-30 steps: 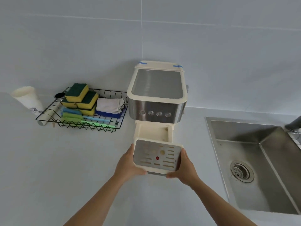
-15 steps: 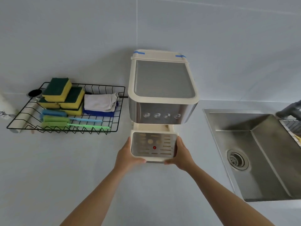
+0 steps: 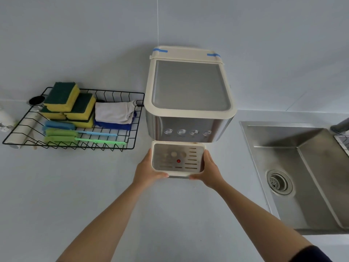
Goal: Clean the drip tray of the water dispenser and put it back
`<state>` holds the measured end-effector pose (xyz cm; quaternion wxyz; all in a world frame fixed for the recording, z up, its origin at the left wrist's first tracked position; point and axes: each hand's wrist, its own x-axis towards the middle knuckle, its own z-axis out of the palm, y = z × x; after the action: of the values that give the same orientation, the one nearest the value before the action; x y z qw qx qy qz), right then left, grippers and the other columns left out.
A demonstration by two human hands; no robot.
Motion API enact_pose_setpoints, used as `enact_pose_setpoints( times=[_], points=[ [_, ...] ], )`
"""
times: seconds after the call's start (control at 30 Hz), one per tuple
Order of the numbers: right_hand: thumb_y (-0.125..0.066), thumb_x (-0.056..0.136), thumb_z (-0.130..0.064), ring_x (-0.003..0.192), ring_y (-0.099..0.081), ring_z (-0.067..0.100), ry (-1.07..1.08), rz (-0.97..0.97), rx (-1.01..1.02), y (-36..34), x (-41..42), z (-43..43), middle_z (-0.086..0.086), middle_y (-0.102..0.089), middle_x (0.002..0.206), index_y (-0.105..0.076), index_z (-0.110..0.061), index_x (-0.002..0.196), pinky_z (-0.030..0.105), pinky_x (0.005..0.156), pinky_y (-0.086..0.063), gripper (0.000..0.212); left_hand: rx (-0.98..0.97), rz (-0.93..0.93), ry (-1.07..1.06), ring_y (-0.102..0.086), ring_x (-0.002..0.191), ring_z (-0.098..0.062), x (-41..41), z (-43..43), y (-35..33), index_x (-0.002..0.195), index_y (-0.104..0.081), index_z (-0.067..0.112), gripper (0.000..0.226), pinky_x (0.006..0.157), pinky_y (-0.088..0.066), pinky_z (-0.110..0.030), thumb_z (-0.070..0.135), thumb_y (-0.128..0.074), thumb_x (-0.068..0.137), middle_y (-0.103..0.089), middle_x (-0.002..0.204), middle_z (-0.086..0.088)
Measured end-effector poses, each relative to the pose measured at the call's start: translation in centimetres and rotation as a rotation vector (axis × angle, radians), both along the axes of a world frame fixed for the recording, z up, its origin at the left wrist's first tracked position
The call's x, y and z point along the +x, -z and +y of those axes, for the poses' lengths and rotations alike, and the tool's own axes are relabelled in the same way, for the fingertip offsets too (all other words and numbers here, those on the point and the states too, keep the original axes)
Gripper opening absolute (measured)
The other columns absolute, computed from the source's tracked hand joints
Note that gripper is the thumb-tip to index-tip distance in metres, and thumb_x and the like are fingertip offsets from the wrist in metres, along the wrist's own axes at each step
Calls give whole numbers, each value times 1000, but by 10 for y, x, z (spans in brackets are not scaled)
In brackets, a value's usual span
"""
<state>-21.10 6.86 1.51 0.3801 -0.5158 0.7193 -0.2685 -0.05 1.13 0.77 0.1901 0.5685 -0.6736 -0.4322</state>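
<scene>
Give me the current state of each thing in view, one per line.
Drip tray: level, at the foot of the dispenser, held on both sides.
Left hand: grip closed on the tray's left edge.
Right hand: grip closed on the tray's right edge.
Water dispenser: upright, lid shut.
Sink: empty, no water running.
Wire basket: holds sponges, cloths, brushes.

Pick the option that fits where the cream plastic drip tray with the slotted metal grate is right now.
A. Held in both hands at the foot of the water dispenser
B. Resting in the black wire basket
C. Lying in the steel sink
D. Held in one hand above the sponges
A: the cream plastic drip tray with the slotted metal grate sits between the left hand and the right hand, directly below the steel-fronted water dispenser.
</scene>
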Motion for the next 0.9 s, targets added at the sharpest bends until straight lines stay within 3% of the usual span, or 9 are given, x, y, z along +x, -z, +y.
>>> enact_pose_setpoints(
  times=[0.2, 0.4, 0.53, 0.8, 0.9],
  points=[
    [-83, 58, -10, 98, -53, 16, -3, -9, 10, -3, -6, -17, 5, -50, 119, -35, -16, 112, 18, 70, -48, 73, 14, -2, 2, -52, 96, -13, -5, -15, -4, 133, -32, 26, 97, 61, -34, -6, 23, -84, 52, -57, 110, 8],
    [-83, 60, -10, 96, -52, 17, -5, 11, 47, -3, -10, -27, 6, -49, 114, -38, -10, 109, 11, 60, -42, 66, 35, -37, -7, -53, 109, -21, -12, -23, -3, 133, -33, 17, 94, 85, -47, -29, 21, -84, 54, -56, 124, -3],
    [-83, 61, -10, 94, -51, 15, -18, 20, 74, 1, -13, -29, 4, -48, 111, -37, -9, 110, 9, 56, -39, 67, 51, -60, -10, -47, 122, -26, -13, -22, -2, 137, -29, 11, 98, 99, -44, -42, 20, -84, 56, -49, 135, -8],
    [-81, 62, -11, 93, -50, 16, -28, 38, 84, -3, -11, -30, 8, -48, 115, -32, -14, 106, 10, 51, -40, 66, 19, -49, 2, -53, 107, -19, -13, -22, -2, 121, -39, 17, 82, 81, -45, -28, 21, -83, 53, -54, 118, -1],
    [-81, 63, -15, 102, -50, 20, -39, 83, 69, -4, -11, -30, 8, -45, 117, -32, -12, 110, 14, 62, -44, 68, 29, -55, 20, -52, 106, -18, -13, -23, -5, 123, -34, 22, 81, 82, -47, -31, 26, -79, 56, -51, 121, 2]
  ],
)
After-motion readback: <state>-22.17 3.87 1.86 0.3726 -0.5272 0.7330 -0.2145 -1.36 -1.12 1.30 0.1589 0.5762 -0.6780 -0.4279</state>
